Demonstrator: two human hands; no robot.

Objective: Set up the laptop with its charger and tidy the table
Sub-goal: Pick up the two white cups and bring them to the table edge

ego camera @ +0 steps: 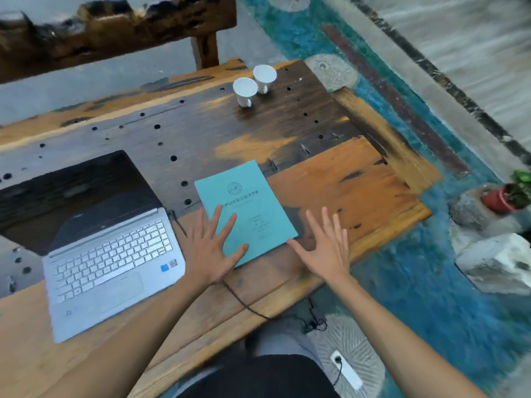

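The open laptop (112, 248) was set at the lower left of the frame on the wooden table (359, 185), its screen dark and its keyboard turned toward the person, presumably so that it could be used from the near edge. A dark charger cable (244, 303) was seen running from the laptop's right side, under the left wrist, over the table's near edge and down to a white power strip (346, 369) on the floor at the bottom centre, so the charging part of the task was judged done. A teal booklet (244, 208) lay at mid-frame just right of the laptop. The left hand (212, 248) was spread flat, fingers straight, resting on the booklet's lower left part, apparently to square or slide it. The right hand (324, 248) was likewise splayed beside the booklet's lower right corner, nothing being held. Two white cups (254, 84) were stood close together at the upper centre, out of the working area
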